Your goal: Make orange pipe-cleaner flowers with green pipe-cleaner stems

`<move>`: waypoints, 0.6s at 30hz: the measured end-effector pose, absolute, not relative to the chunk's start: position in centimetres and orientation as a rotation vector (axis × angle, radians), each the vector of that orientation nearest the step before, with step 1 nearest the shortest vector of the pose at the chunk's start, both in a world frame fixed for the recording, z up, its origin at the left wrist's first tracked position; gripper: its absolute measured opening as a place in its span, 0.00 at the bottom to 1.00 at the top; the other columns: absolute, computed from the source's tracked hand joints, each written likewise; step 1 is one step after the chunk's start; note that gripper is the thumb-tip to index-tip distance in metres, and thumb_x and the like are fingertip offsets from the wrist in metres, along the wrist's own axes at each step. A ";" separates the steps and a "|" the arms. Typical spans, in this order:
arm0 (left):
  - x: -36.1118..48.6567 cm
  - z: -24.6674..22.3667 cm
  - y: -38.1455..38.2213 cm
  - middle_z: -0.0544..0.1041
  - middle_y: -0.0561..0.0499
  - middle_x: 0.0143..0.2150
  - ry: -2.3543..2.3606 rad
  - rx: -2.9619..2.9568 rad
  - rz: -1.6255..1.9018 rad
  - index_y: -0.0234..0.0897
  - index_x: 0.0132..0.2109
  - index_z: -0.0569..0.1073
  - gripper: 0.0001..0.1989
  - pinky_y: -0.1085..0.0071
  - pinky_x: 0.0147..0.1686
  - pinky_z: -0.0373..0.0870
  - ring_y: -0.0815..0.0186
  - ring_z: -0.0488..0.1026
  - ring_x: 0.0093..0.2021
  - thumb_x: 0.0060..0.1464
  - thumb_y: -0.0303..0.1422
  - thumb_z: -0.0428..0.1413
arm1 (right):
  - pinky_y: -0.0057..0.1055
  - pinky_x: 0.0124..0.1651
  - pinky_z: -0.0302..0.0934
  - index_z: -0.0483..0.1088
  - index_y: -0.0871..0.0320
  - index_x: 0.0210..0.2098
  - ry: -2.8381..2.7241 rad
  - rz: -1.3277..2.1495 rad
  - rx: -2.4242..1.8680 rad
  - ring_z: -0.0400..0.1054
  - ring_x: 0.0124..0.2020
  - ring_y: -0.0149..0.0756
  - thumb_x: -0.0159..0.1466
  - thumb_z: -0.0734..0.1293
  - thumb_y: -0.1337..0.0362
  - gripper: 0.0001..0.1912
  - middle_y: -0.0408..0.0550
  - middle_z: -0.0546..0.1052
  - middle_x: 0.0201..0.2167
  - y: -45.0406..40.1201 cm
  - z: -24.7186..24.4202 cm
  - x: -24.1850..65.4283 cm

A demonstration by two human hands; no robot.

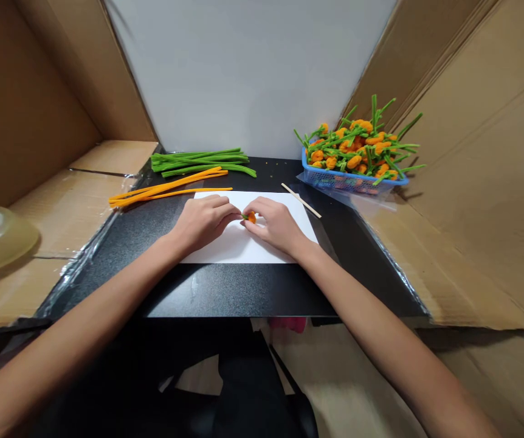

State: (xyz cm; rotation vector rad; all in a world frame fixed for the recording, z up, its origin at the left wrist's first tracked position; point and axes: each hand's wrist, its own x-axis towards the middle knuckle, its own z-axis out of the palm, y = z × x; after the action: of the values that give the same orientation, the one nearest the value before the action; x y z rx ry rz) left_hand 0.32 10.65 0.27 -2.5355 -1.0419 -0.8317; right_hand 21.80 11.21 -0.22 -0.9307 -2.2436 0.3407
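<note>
Between my hands, over a white sheet of paper (225, 249), is a small orange pipe-cleaner pumpkin (252, 217) with a short green stem. The fingertips of my left hand (207, 220) pinch its green end from the left. From the right, the thumb and fingers of my right hand (275, 222) close around the orange part. Part of the piece is hidden behind my fingers. Behind my left hand lie orange pipe cleaners (166, 187), and beyond them a bundle of green pipe cleaners (202, 162).
A blue basket (353, 176) heaped with orange and green pipe-cleaner pieces stands at the back right. Nearby, a thin wooden stick (301, 200) crosses the paper's edge. At far left is a roll of clear tape (6, 240). Cardboard walls (481, 152) flank the black table (225, 292).
</note>
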 end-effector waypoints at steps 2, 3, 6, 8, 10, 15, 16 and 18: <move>0.4 0.4 10.5 0.80 0.49 0.32 -1.081 -2.555 -0.770 0.39 0.39 0.81 0.13 0.71 0.27 0.59 0.64 0.75 0.32 0.66 0.37 0.53 | 0.36 0.44 0.59 0.75 0.58 0.35 -2.314 0.085 -0.999 0.67 0.42 0.41 0.63 0.67 0.67 0.04 0.50 0.78 0.39 11.2 -0.2 21.9; 0.5 0.5 10.5 0.80 0.49 0.32 -1.104 -2.564 -0.729 0.39 0.39 0.81 0.12 0.71 0.27 0.58 0.64 0.75 0.32 0.65 0.36 0.53 | 0.37 0.44 0.59 0.76 0.58 0.34 -2.324 -0.011 -1.038 0.67 0.43 0.42 0.63 0.67 0.68 0.05 0.51 0.78 0.40 11.2 -0.2 22.0; 0.6 1.0 10.3 0.79 0.47 0.32 -1.152 -2.560 -0.583 0.38 0.39 0.81 0.14 0.70 0.25 0.56 0.64 0.73 0.30 0.66 0.36 0.53 | 0.38 0.43 0.58 0.78 0.58 0.35 -2.347 -0.223 -1.084 0.66 0.45 0.44 0.64 0.66 0.68 0.07 0.52 0.79 0.41 11.3 -0.4 21.9; 0.6 1.4 10.2 0.79 0.47 0.31 -1.157 -2.540 -0.481 0.37 0.39 0.81 0.15 0.70 0.25 0.56 0.63 0.73 0.29 0.66 0.37 0.52 | 0.40 0.44 0.56 0.79 0.58 0.35 -2.396 -0.350 -1.058 0.64 0.47 0.46 0.65 0.66 0.68 0.08 0.53 0.79 0.43 11.4 -0.6 21.9; 0.6 1.8 10.1 0.79 0.46 0.32 -1.152 -2.523 -0.385 0.36 0.41 0.81 0.15 0.69 0.26 0.57 0.62 0.74 0.30 0.67 0.36 0.51 | 0.41 0.44 0.55 0.79 0.59 0.36 -2.446 -0.446 -1.036 0.63 0.49 0.48 0.66 0.65 0.68 0.09 0.54 0.80 0.43 11.5 -0.8 21.8; 0.1 2.0 10.3 0.80 0.47 0.36 -1.087 -2.615 -0.249 0.37 0.44 0.80 0.14 0.69 0.28 0.61 0.61 0.78 0.35 0.66 0.28 0.49 | 0.43 0.47 0.54 0.78 0.61 0.38 -2.507 -0.408 -1.024 0.64 0.52 0.49 0.67 0.64 0.70 0.10 0.54 0.80 0.46 11.9 -0.9 22.0; 0.1 2.0 10.4 0.80 0.47 0.36 -1.079 -2.626 -0.263 0.38 0.44 0.81 0.14 0.69 0.29 0.61 0.61 0.78 0.35 0.66 0.27 0.49 | 0.43 0.47 0.55 0.78 0.61 0.39 -2.507 -0.364 -1.020 0.64 0.52 0.49 0.67 0.64 0.70 0.10 0.54 0.81 0.46 12.1 -0.9 22.1; 0.2 1.8 10.6 0.80 0.47 0.34 -1.066 -2.615 -0.302 0.38 0.44 0.81 0.14 0.69 0.28 0.61 0.61 0.77 0.34 0.64 0.26 0.49 | 0.43 0.48 0.55 0.78 0.61 0.43 -2.491 -0.284 -1.008 0.65 0.53 0.49 0.67 0.63 0.72 0.11 0.54 0.81 0.46 12.4 -0.9 22.3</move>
State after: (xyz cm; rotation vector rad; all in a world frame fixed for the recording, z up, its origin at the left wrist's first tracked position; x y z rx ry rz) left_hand 0.16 10.57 1.83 -2.6149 -1.0658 -0.3018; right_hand 22.34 12.42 -0.86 -1.0082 -2.4911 -0.2843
